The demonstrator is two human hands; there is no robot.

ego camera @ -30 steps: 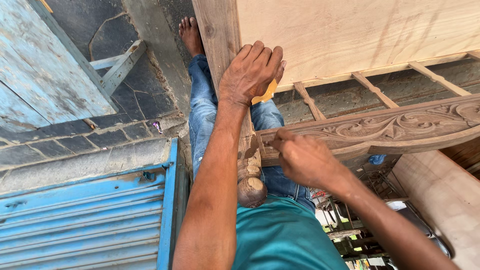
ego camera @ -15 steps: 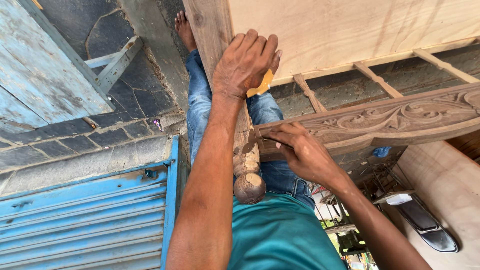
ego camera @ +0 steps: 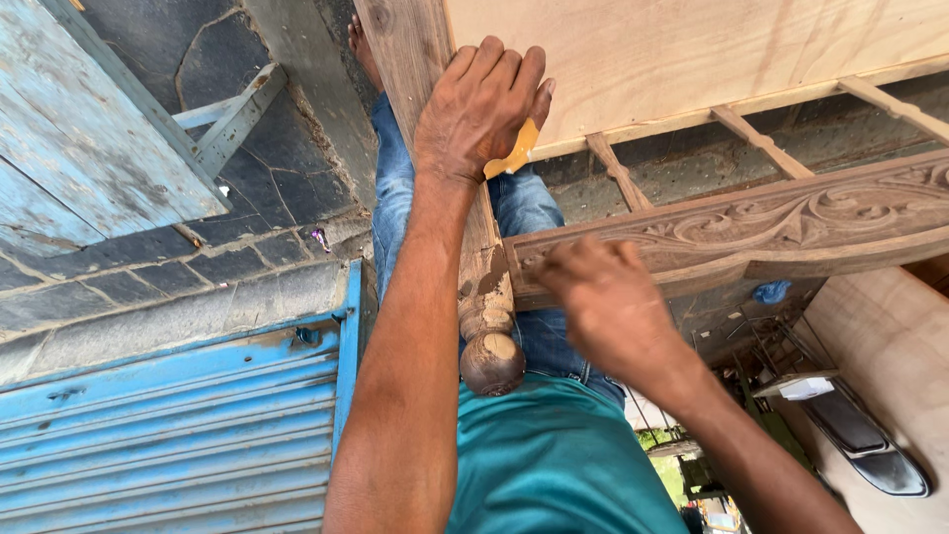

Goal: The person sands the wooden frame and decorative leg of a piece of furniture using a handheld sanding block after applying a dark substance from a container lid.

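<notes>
A turned brown wooden post with a rounded knob end point(ego camera: 484, 297) runs from twelve o'clock down to the centre of the view, lying over the person's blue jeans point(ego camera: 395, 213). The left hand point(ego camera: 479, 104) rests on this post near one o'clock, fingers curled down over its edge, and a small yellow-orange piece point(ego camera: 514, 153) shows just under the fingers; whether the fingers grip that piece I cannot tell. The post's knob sits just above the person's teal shirt point(ego camera: 554, 465) at six o'clock.

A carved brown wooden rail with scroll patterns point(ego camera: 791, 222) meets the post at its side and stretches away toward three o'clock. The right hand point(ego camera: 603, 297) hovers at the near end of this rail, blurred, fingers loosely bent; whether they touch the carving or hold anything cannot be told.

Beyond the rail, toward one and two o'clock, lies a pale plywood panel point(ego camera: 712, 54) with thin wooden slats point(ego camera: 761, 143) fixed beneath it. A bare foot point(ego camera: 361, 44) shows at twelve o'clock beside the post.

At nine o'clock is dark cracked stone paving point(ego camera: 247, 188), with a weathered pale blue board point(ego camera: 89, 138) at ten o'clock and a bright blue corrugated metal shutter point(ego camera: 168, 435) at seven to eight o'clock.
</notes>
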